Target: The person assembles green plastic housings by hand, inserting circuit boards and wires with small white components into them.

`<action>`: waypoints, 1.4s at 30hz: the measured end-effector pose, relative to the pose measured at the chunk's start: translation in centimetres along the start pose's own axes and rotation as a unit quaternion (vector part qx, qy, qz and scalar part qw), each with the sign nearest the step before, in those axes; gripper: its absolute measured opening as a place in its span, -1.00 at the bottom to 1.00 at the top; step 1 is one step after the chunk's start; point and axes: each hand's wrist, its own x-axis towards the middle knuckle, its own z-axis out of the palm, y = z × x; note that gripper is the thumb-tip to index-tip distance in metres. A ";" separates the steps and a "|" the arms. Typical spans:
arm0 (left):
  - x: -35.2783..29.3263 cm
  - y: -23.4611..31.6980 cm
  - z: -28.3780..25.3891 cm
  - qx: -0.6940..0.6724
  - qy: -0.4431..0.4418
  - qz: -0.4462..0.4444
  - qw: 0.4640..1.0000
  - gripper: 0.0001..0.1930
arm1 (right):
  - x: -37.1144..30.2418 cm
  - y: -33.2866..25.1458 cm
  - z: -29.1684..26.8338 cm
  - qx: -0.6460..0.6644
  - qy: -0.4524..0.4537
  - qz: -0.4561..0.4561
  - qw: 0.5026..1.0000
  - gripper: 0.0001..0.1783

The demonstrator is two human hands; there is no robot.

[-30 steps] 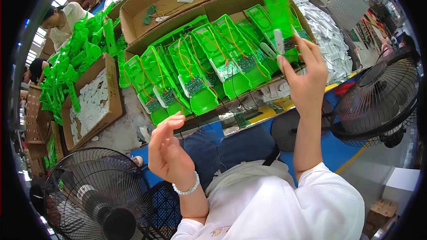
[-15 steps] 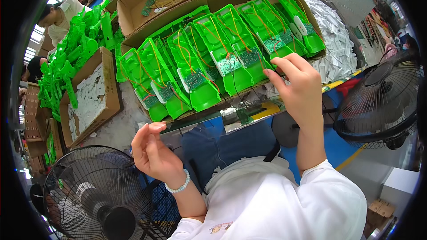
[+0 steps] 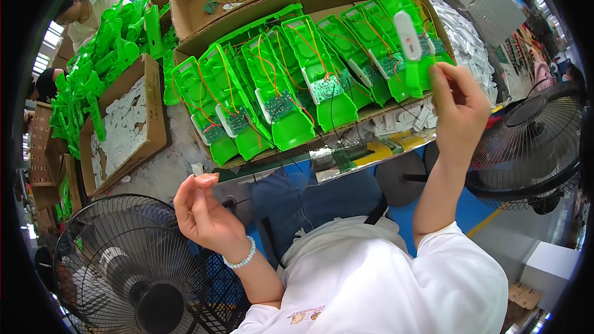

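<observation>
Green housing raised in rt hand, lt hand loosely curled, nothing held

A long green shell with a white part, held tilted at upper right, above the box.

Green housings are showing as glossy moulded plastic — smooth, catching light along the edges. The raised housing in the right hand's grip is carrying a white glossy plastic insert. Cardboard box is looking matt, fibrous brown paper. Fan guard — thin dark metal wire.
</observation>
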 end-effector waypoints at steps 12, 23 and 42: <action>0.9 0.0 0.2 0.038 0.044 0.014 0.998 -0.75 | -1.4 -0.1 3.3 -0.182 -0.137 -0.142 0.963 -0.90; 7.5 -0.5 0.4 0.221 -0.052 0.076 0.971 -0.79 | -2.1 -0.6 2.3 -0.122 -0.101 -0.132 0.979 -0.80; 21.7 -5.7 5.0 0.758 -0.218 0.024 0.614 -0.71 | -2.6 0.9 1.1 0.021 -0.098 -0.094 0.990 -0.91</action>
